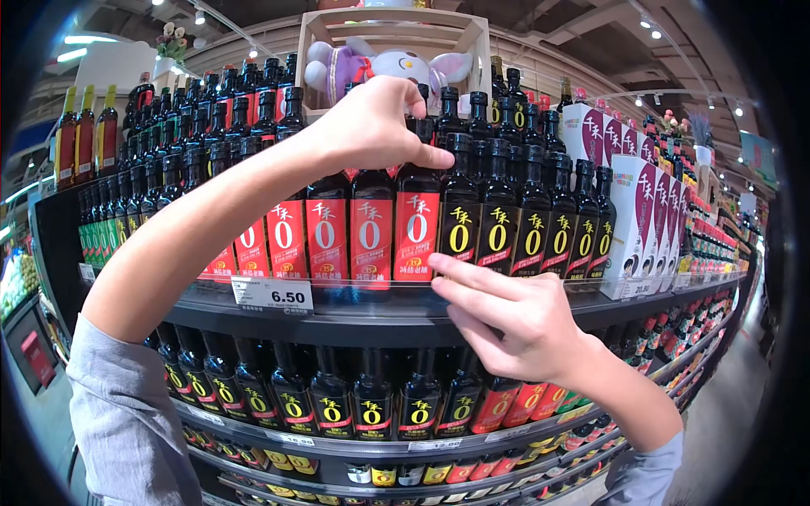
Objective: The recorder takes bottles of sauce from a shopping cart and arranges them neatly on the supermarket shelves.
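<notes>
A dark glass sauce bottle with a red label [417, 221] stands at the front of the upper shelf, where red labels meet black ones. My left hand [386, 123] reaches over from the left, thumb and fingers curled round this bottle's neck. Its base looks slightly higher than the bases of the red-label bottles [326, 231] to its left. My right hand [525, 322] is below and to the right, fingers extended, fingertips at the bottle's lower right edge. Whether they press on it is hard to tell. Black-label bottles [498, 231] stand close on its right.
A clear lip with a price tag [272, 296] edges the curved upper shelf [380, 326]. More black-label bottles [332, 405] fill the shelf below. White-and-purple cartons [633, 221] stand at right. Behind the bottles, a wooden crate [395, 28] holds a plush toy [402, 63].
</notes>
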### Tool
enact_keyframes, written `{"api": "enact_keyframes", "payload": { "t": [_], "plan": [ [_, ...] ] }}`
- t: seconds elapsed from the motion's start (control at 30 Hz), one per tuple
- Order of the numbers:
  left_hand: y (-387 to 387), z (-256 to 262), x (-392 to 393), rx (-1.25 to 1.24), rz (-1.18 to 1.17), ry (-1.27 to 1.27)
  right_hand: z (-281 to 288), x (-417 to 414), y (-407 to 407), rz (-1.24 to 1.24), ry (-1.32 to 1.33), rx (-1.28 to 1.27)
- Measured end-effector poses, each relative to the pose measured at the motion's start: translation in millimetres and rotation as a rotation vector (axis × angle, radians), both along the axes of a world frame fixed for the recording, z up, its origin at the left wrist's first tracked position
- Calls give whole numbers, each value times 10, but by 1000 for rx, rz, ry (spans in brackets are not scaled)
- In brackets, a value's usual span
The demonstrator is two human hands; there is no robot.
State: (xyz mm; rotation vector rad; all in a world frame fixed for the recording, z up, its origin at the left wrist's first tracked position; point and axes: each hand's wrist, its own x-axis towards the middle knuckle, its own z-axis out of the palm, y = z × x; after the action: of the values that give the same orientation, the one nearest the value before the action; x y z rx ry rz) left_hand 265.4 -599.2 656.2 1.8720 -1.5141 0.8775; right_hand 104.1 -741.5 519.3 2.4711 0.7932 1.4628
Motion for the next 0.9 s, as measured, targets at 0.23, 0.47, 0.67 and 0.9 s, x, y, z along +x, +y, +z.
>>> {"api": "enact_keyframes", "payload": {
  "t": [0.23, 0.47, 0.67, 0.9],
  "plan": [
    [-21, 46, 46, 112, 69, -186, 22, 58, 21, -28, 108, 15],
    [41, 537, 127, 187, 117, 67, -14, 74, 11, 8, 108, 23],
    [-106, 612, 334, 478, 158, 364, -53, 34, 6, 11, 150, 17],
    [-213, 634, 266, 558, 116, 373, -74, 70, -47, 32, 139, 26]
  ]
}}
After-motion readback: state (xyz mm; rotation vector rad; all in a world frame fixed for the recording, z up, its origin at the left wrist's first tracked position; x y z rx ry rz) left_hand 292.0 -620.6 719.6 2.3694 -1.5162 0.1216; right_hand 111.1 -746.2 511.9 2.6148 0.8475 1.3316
